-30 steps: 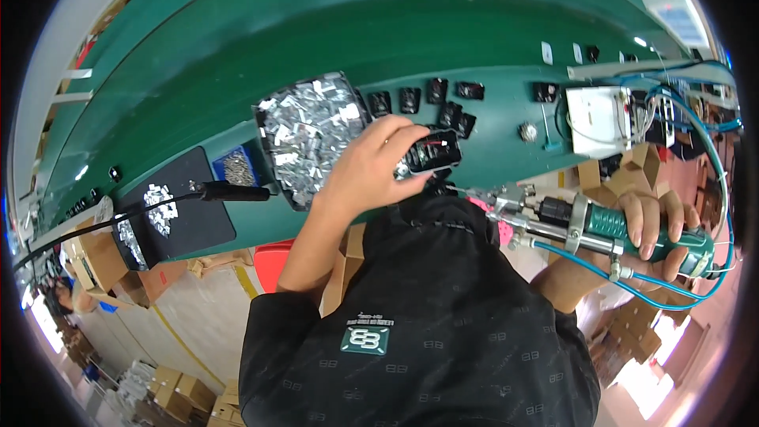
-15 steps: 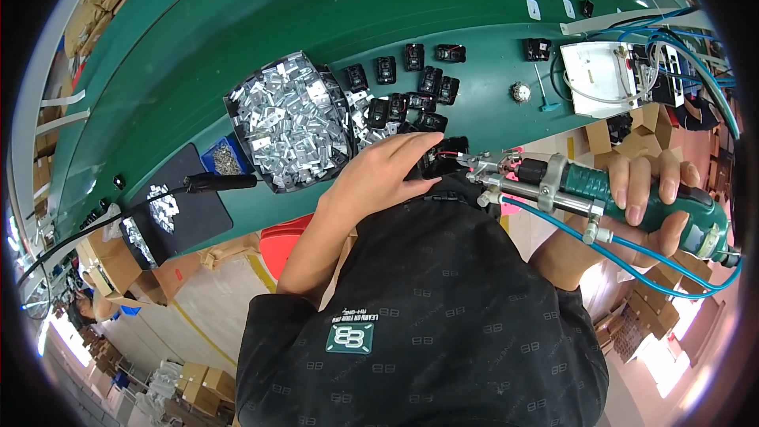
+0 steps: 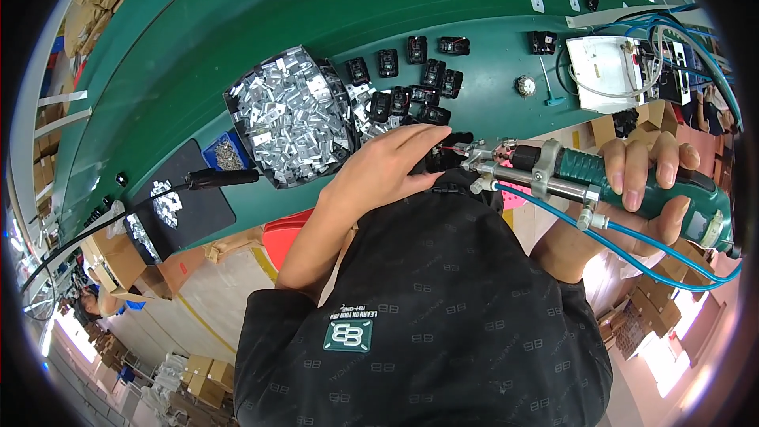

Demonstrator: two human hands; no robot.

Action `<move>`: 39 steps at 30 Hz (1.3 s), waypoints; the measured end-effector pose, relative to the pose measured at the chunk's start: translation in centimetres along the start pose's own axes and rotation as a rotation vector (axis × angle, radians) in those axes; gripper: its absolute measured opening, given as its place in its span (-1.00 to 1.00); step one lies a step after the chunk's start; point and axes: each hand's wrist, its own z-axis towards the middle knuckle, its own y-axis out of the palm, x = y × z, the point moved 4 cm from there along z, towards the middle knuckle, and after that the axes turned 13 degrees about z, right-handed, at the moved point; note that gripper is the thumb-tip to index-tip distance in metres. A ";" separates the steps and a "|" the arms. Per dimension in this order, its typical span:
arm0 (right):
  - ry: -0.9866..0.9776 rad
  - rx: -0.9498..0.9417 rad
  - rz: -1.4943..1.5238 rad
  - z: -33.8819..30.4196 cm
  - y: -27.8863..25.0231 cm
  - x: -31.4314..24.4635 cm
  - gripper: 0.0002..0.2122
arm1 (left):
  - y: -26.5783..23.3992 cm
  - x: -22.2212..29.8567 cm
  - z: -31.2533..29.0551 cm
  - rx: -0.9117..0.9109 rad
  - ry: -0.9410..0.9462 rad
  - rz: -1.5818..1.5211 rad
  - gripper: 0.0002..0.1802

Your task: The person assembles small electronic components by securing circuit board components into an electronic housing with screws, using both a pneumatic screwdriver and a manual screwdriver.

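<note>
My left hand [image 3: 379, 168] is closed on a small black block-shaped part [image 3: 443, 158] near the table's front edge. Its fingers and thumb grip the part from the left and hide much of it. Wrapped in my right hand [image 3: 647, 182] is a green powered screwdriver [image 3: 581, 168], lying almost level with its nose pointing left. A metal nozzle [image 3: 478, 156] at the screwdriver's front end meets the right side of the black part; whether a screw sits there cannot be seen. Just beyond my left hand stand several similar black parts [image 3: 424, 95], loosely grouped.
A black bin [image 3: 348, 138] heaped with metal brackets [image 3: 288, 119] stands left of the parts. Further left are a blue tray [image 3: 212, 160] of small screws and a dark mat [image 3: 204, 204]. Blue hoses [image 3: 632, 259] loop below the screwdriver. A white box [image 3: 593, 95] stands at right.
The screwdriver's nose has shifted slightly left and up against the black part. My left hand keeps its grip, and the view has moved a little.
</note>
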 end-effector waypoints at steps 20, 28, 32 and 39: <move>0.071 0.019 0.012 0.3 -0.5 1.2 -0.75 | 0.3 -0.8 0.3 0.004 0.130 0.011 -0.41; 0.023 0.068 -0.128 0.5 -0.3 -0.2 -0.64 | 1.3 -1.5 0.6 0.026 0.021 -0.077 -0.41; 0.011 -0.021 0.059 1.5 0.4 -3.0 -0.62 | 1.3 -3.1 0.2 0.096 -0.056 0.029 -0.42; 0.057 0.023 0.061 0.8 0.5 -0.6 -0.65 | 1.6 -1.5 0.0 0.124 0.029 0.096 -0.40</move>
